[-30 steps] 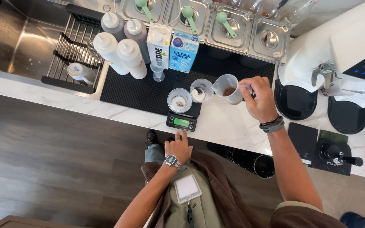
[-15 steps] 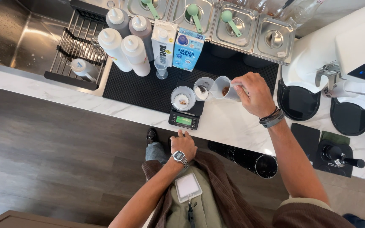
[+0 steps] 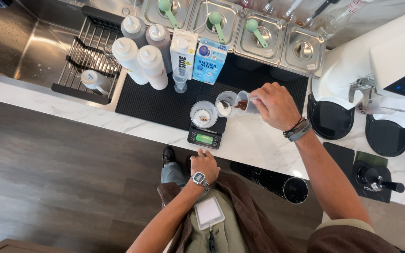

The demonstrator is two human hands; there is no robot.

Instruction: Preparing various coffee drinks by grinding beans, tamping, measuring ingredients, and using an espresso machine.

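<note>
My right hand (image 3: 275, 105) grips a small clear cup (image 3: 243, 103) with brown powder in it, tipped on its side toward a small glass (image 3: 224, 104) holding dark powder. Just left of them a white round bowl (image 3: 204, 115) with a little brown residue sits on a black digital scale (image 3: 206, 135). My left hand (image 3: 204, 165) rests with fingers bent at the counter's near edge, just below the scale, holding nothing; a silver watch is on its wrist.
Two cartons (image 3: 196, 58) and several squeeze bottles (image 3: 139, 51) stand on a black rubber mat (image 3: 158, 100). Steel lidded tubs with green scoops (image 3: 257, 35) line the back. A sink with a rack (image 3: 85, 61) lies left, a white grinder (image 3: 385, 65) right, a dark bin (image 3: 284, 185) below the counter.
My right hand has tilted the clear cup further over toward the small glass and shifted slightly left. The left hand stays at the counter edge.
</note>
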